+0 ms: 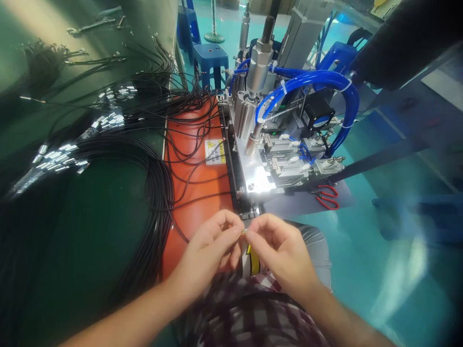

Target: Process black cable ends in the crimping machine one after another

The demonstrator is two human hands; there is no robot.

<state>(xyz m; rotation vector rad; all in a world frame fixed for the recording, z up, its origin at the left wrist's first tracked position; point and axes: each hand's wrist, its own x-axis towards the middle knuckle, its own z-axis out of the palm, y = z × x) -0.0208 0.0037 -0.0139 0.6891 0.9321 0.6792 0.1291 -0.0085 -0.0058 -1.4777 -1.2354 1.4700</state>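
Note:
My left hand [215, 241] and my right hand [280, 243] meet fingertip to fingertip in front of the machine. Thumb and forefinger of each are pinched on thin wire ends [244, 231], of which a small yellowish and whitish bit shows between them. The rest of what they hold is hidden by the fingers. Just beyond my hands is the front of a metal press machine [249, 159] with upright cylinders and a bright plate. Black cables [202, 195] run across the orange machine base [198, 212] to the left of it.
Bundles of black cables [159, 178] with shiny metal ends [60, 159] lie on the dark green table [112, 207] at left. Red-handled snips [327, 197] rest right of the machine. Blue air hoses [311, 77] arch above it. A blue stool [211, 58] stands behind.

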